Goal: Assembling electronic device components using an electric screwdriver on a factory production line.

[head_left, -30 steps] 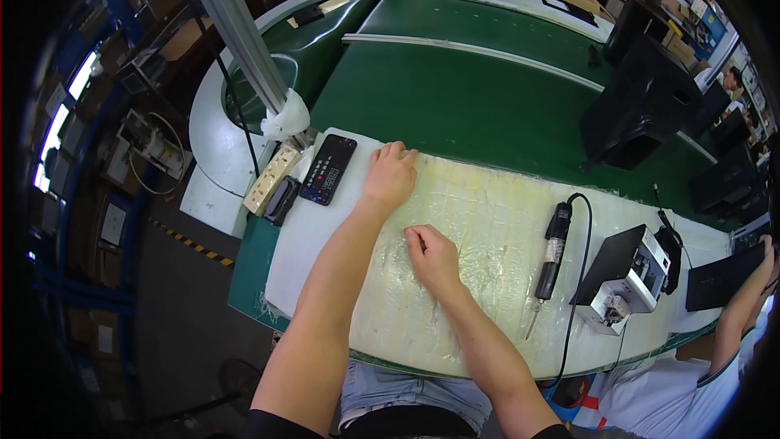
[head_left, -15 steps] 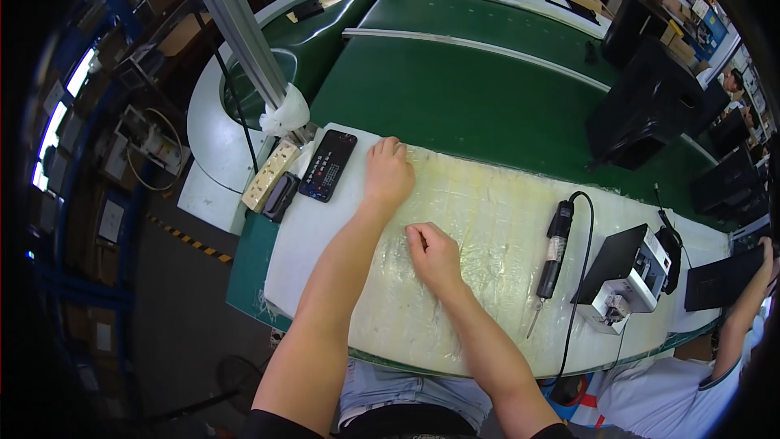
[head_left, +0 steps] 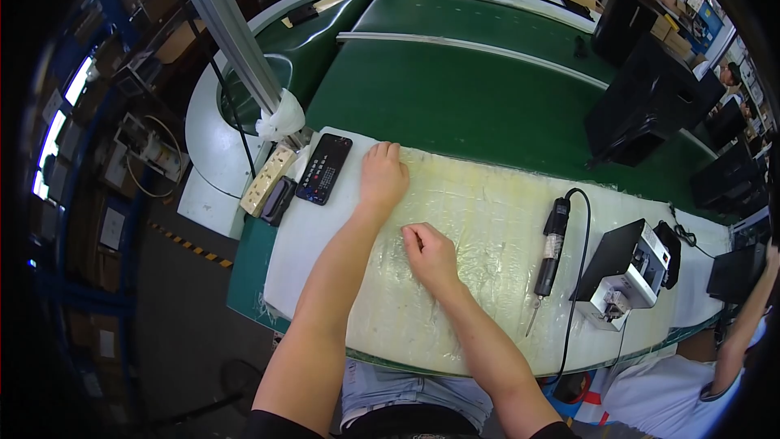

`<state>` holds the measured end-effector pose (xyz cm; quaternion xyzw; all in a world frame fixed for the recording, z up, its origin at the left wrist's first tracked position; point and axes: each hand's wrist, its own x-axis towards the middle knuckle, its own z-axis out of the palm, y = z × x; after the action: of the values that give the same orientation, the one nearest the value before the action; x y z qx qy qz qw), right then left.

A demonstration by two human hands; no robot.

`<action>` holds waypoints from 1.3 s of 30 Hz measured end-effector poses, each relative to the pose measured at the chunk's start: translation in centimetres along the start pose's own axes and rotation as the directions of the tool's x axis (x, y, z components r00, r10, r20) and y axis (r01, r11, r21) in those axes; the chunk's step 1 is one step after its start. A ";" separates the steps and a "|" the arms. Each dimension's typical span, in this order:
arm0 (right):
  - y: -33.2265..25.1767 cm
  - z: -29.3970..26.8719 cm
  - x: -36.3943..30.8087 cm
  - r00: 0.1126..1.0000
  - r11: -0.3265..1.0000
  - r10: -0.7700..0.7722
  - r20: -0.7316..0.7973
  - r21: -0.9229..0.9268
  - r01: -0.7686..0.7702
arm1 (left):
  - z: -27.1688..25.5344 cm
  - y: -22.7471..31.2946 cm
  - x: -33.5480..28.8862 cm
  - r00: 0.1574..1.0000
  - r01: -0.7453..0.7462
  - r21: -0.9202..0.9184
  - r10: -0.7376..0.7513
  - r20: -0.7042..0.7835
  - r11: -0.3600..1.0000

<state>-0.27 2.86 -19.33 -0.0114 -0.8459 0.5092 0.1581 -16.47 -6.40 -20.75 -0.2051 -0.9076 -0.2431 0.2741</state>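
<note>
My left hand [head_left: 384, 175] rests near the far edge of the film-covered white padded worktop [head_left: 487, 195], its fingers curled under. Nothing shows in it. Closer to me, my right hand [head_left: 431, 257] lies on the pad in a loose fist, thumb on top, with nothing visible inside. The two hands are apart. Left of my left hand lies a black phone [head_left: 324, 168] with its screen lit. To the right of my right hand, a black electric screwdriver [head_left: 553, 248] with a long thin bit and a cable lies on the pad, touched by neither hand.
A black-and-silver screw feeder [head_left: 624, 275] stands on the right. A power strip [head_left: 269, 180] and a small dark case [head_left: 279, 201] sit beside the phone. Beyond the worktop runs a green conveyor [head_left: 455, 97] carrying black speaker cabinets [head_left: 650, 106]. A co-worker's arm [head_left: 743, 317] reaches in at far right.
The view has shifted slightly. At far right, the co-worker's arm and the black object by it have moved farther right and away. My hands hold the same pose.
</note>
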 end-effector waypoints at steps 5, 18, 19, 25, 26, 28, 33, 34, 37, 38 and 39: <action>0.0 0.1 0.0 1.000 1.000 0.005 0.006 -0.001 -0.005 | 0.0 -0.2 0.0 1.000 0.011 -0.001 -0.011 0.027 1.000; -0.2 0.0 0.0 1.000 1.000 0.009 0.001 0.003 -0.009 | -0.2 0.0 -0.1 1.000 -0.004 0.000 0.004 0.003 1.000; -0.3 0.0 -0.1 1.000 1.000 0.010 0.000 0.005 -0.010 | -0.3 0.0 -0.1 0.999 0.018 0.001 -0.018 0.048 1.000; -0.2 0.0 0.0 1.000 1.000 -0.002 0.004 0.002 0.002 | -0.1 0.1 -0.1 0.998 0.022 0.111 -0.028 0.056 0.994; -0.1 0.0 0.0 1.000 1.000 -0.003 0.004 0.003 0.003 | -0.2 0.1 -0.1 0.993 0.056 0.140 -0.069 0.091 0.989; -0.1 0.1 0.0 1.000 1.000 -0.005 0.003 0.005 0.005 | -0.1 0.0 -0.1 0.994 0.060 0.139 -0.071 0.078 0.989; -0.2 0.0 0.0 1.000 1.000 -0.018 -0.009 0.004 0.018 | -0.3 0.3 0.1 0.994 0.073 0.170 -0.085 0.062 0.983; -0.2 0.0 0.0 1.000 1.000 -0.022 -0.012 0.001 0.022 | -0.3 0.3 0.0 0.993 0.069 0.186 -0.086 0.086 0.980; -0.1 0.0 0.0 1.000 1.000 -0.008 -0.009 0.002 0.008 | -0.5 0.7 0.2 0.978 0.086 0.190 -0.119 0.169 0.978; -0.2 0.0 0.0 1.000 1.000 -0.008 -0.009 0.002 0.008 | -0.7 0.7 0.3 0.962 0.111 0.183 -0.151 0.226 0.977; -0.2 -0.1 0.0 1.000 1.000 -0.008 -0.008 0.005 0.008 | -0.6 0.7 0.2 0.962 0.110 0.182 -0.151 0.227 0.977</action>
<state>-0.23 2.81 -19.08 -0.0098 -0.8440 0.5107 0.1636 -16.07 -6.10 -19.97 -0.1485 -0.9628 -0.1568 0.1623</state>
